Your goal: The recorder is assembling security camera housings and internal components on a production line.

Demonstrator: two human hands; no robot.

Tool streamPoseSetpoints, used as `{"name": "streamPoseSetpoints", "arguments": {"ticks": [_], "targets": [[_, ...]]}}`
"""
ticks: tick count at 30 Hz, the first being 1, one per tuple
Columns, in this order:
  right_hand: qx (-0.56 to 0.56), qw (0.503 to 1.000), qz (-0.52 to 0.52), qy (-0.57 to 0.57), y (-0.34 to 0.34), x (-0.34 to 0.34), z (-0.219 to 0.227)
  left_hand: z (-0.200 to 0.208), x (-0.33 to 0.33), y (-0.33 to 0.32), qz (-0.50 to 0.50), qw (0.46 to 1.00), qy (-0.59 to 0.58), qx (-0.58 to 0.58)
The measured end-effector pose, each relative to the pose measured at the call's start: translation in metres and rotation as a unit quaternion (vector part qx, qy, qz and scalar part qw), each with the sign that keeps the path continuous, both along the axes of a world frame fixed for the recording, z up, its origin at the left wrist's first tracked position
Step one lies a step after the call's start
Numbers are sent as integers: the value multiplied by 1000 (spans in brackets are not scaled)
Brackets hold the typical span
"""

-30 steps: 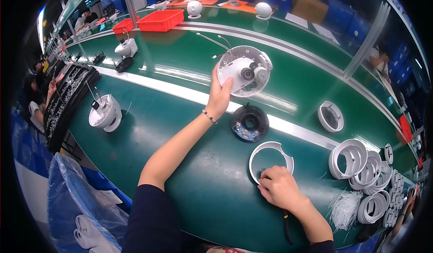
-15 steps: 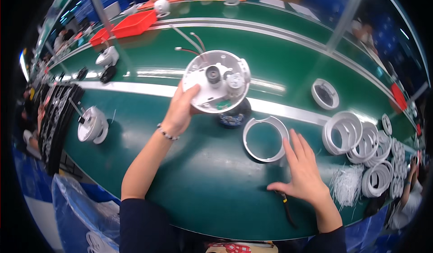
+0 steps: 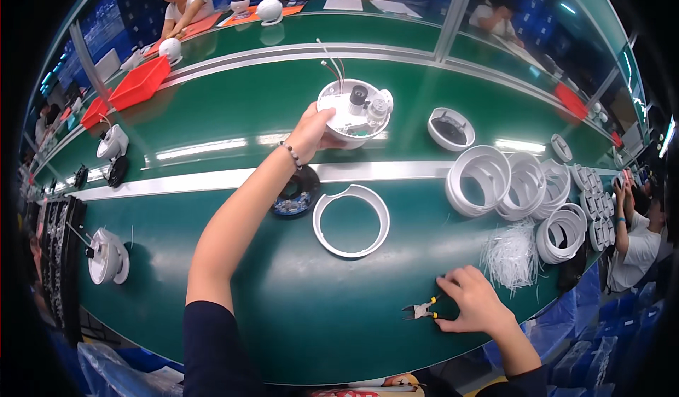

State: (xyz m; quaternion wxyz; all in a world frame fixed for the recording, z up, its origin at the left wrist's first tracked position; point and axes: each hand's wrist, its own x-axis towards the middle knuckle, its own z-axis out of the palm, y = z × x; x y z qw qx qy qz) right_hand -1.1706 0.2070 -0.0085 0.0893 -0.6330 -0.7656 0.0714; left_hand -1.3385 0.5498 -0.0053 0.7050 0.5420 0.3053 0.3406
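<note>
My left hand [image 3: 311,137] grips a round white housing [image 3: 348,139] by its left rim, above the far side of the bench. Its open face shows a black lens, a white round part and loose wires rising from the top. At the near right, my right hand [image 3: 477,301] is curled round the handles of a pair of side cutters [image 3: 421,311]. Their jaws point left and the yellow-marked handles run in between thumb and fingers. A notched white ring [image 3: 317,217] lies between my hands. Left of it, a black round part with a blue circuit board [image 3: 296,197] is partly behind my forearm.
Stacked white rings [image 3: 479,181] and a heap of white strips [image 3: 512,254] are on the right. A white bowl-shaped part [image 3: 450,130] stands beyond. At the left are a white camera unit [image 3: 107,257] and a black rack [image 3: 56,255]. A person [image 3: 187,7] sits across the bench.
The view has swung right. My left hand has carried the white housing farther away over the bench. My right hand has left the ring's side and closed round the side cutters' handles.
</note>
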Motion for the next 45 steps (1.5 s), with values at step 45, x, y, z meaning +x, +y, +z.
{"name": "streamPoseSetpoints", "arguments": {"ticks": [45], "targets": [[53, 842, 271, -463, 388, 85, 100, -21, 78, 52, 161, 786, 312, 508]]}}
